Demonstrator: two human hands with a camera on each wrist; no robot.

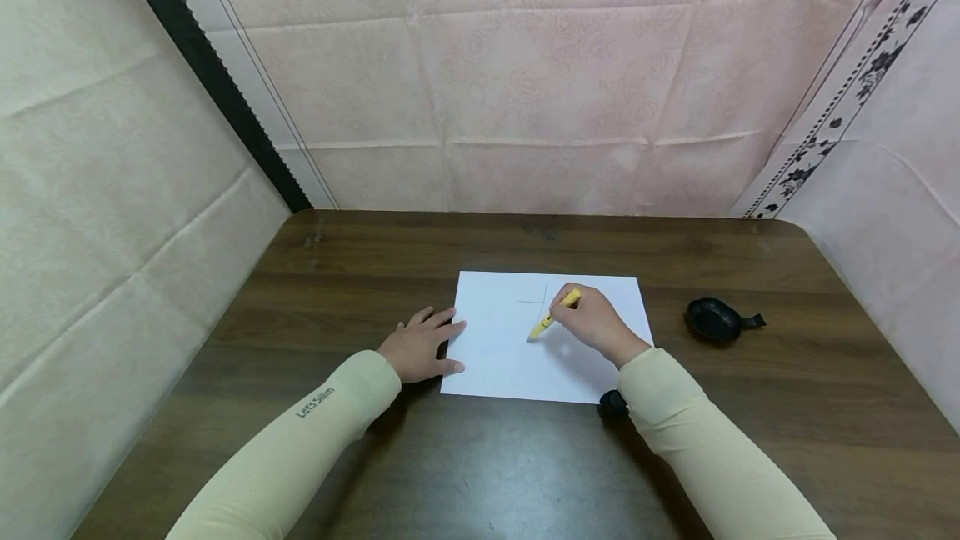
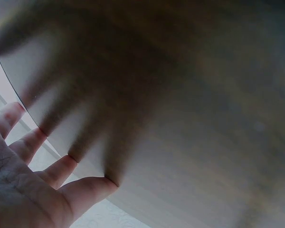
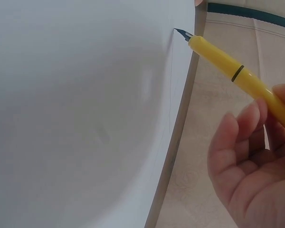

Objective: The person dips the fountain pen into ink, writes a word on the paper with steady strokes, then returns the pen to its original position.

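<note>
A white sheet of paper lies on the brown table, bearing thin crossed lines. My right hand pinches a yellow fountain pen between thumb and fingers. In the right wrist view, the pen's dark nib touches the paper at the end of a thin drawn line. At the sheet's left edge my left hand rests with its fingers spread, some fingertips on the paper. The left wrist view shows those fingertips pressed down on the surface.
Right of the paper stands a small black pan-shaped dish with a short handle. A small black object is at my right wrist. Pale cloth hangs behind the wooden table and along both sides.
</note>
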